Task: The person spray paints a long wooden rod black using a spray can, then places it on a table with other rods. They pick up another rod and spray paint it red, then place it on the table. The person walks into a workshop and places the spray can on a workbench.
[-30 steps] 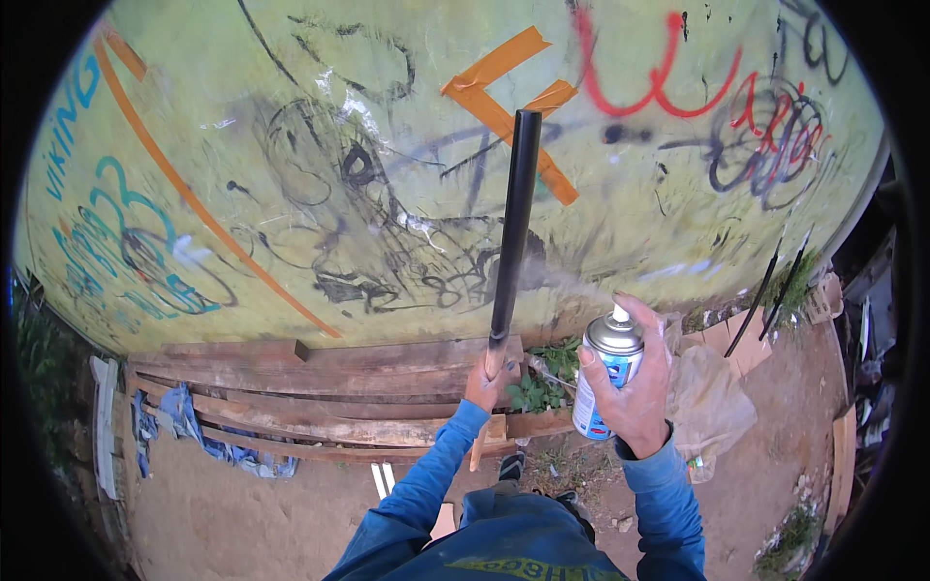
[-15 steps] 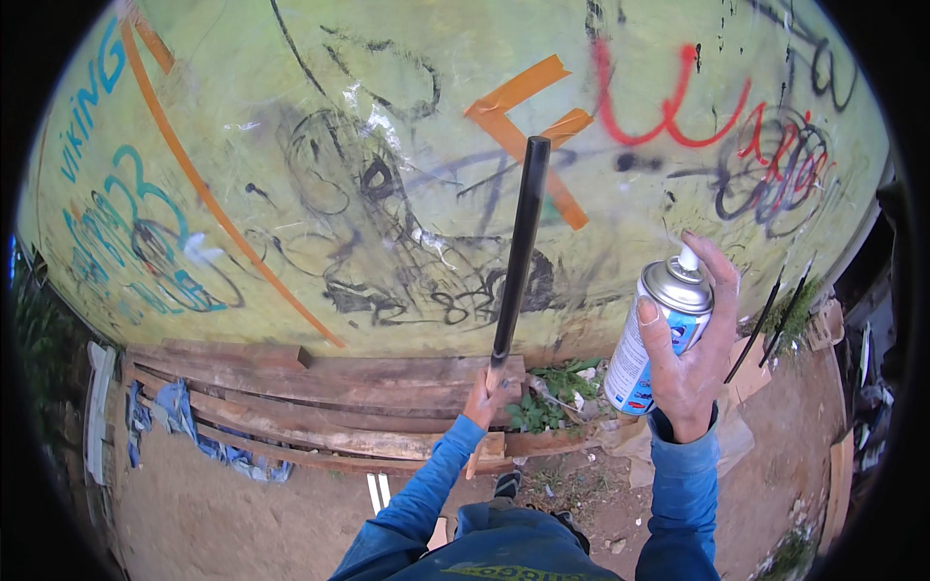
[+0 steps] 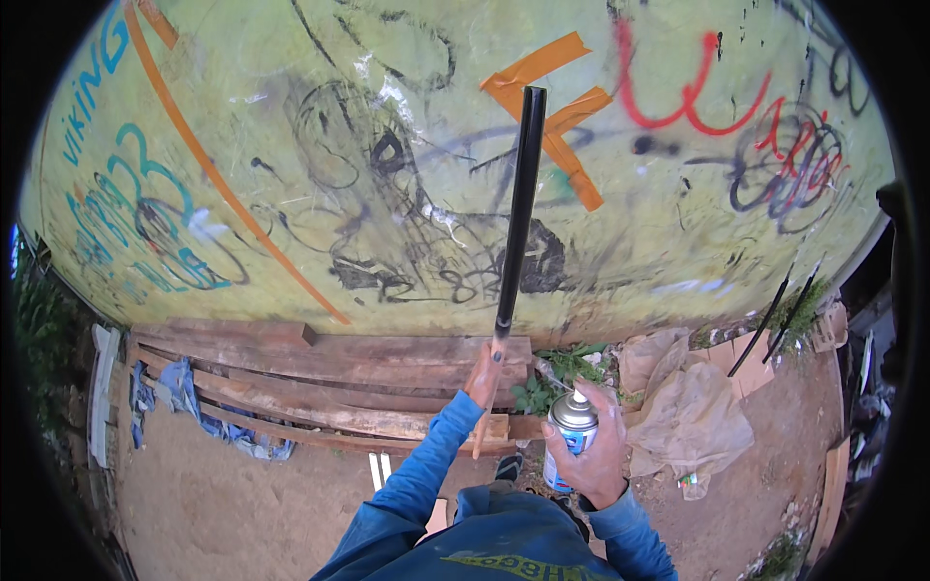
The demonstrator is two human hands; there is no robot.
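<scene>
My left hand (image 3: 486, 376) is closed around the lower part of a long wooden stick (image 3: 521, 213). Glossy black covers the stick above my grip, while its lower end is bare wood. It stands nearly upright in front of the wall, leaning a little to the right at the top. In my right hand (image 3: 603, 455) is a spray can (image 3: 573, 416) with a silver top, a white nozzle and a blue and white body. My fingers wrap its right side, with the index finger at the nozzle. The can is apart from the stick, to its lower right.
A pale green wall (image 3: 291, 194) with scribbles and orange tape (image 3: 572, 165) rises ahead. Wooden planks (image 3: 387, 380) lie along its foot, with blue rags (image 3: 184, 392) over them. Crumpled brown paper (image 3: 697, 416) and two black sticks (image 3: 760, 329) are at the right.
My right hand has brought the spray can down and left, closer to my body. The stick is still in my left hand and sits slightly higher in view.
</scene>
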